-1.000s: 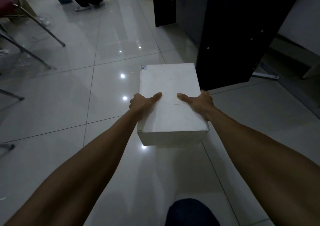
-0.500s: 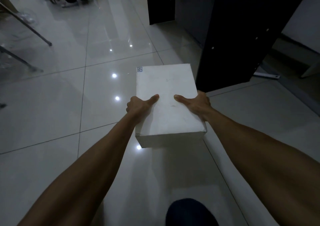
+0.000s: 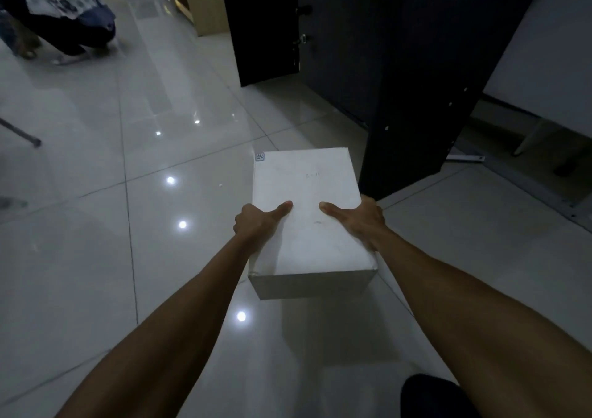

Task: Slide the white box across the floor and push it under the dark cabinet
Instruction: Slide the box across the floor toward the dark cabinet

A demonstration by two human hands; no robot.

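Clasping the white box (image 3: pixel 307 212) on the floor (image 3: pixel 96 257): left hand (image 3: pixel 256 222) and right hand (image 3: pixel 358 220) are gripping its sides, thumbs on top. Long axis is pointing far; dark cabinet (image 3: pixel 416 81) is standing far-right, just beside the box.

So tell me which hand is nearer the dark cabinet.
Right. The right hand grips the white box beside the dark cabinet; the left hand holds the box's far side.
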